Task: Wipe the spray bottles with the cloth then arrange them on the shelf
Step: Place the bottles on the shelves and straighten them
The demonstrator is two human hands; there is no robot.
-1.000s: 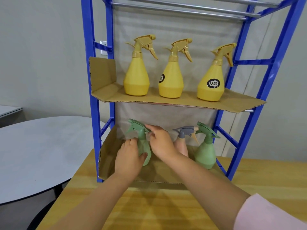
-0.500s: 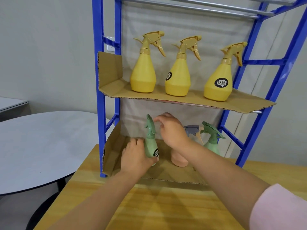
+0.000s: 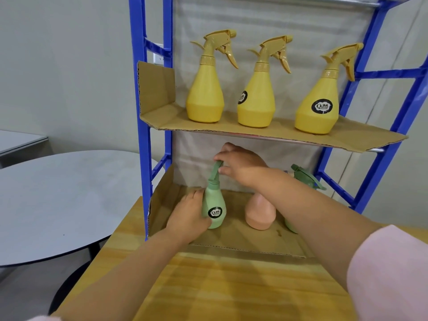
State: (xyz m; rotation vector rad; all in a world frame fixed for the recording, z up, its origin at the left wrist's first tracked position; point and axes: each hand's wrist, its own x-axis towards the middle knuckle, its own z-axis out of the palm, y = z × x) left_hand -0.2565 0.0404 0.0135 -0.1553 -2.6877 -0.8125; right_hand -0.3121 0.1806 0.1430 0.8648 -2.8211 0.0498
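Three yellow bottles stand upright in a row on the upper cardboard shelf (image 3: pixel 208 127) of the blue rack (image 3: pixel 138 89): left yellow bottle (image 3: pixel 205 93), middle yellow bottle (image 3: pixel 256 100), right yellow bottle (image 3: pixel 317 112). I note no change in them across the frames.

Lower level: the light green bottle (image 3: pixel 214 210) stands upright on the lower cardboard liner (image 3: pixel 243 243), left of the pink bottle (image 3: pixel 260 215) and apart from it. Left hand (image 3: pixel 187 218) wraps the bottle's body from its left side, fingers curled behind it, thumb low across the front. Right hand (image 3: pixel 240 167) pinches its darker green trigger head between thumb and fingers.

A second ago that head pointed left, side-on to me. Now it is edge-on and the round black label faces me almost square; half a second ago the label sat toward the lower right of the body. The bottle has turned in place.

Right forearm now covers the pink bottle's grey trigger head, which I could see half a second ago. It also covers most of the dark green bottle (image 3: pixel 305 178) at the right end; only that bottle's head and a sliver of its base show.

Rack sits on the wooden table (image 3: pixel 208 286), with the round grey table (image 3: pixel 58 193) to the left and a pink sleeve (image 3: pixel 389 274) at lower right
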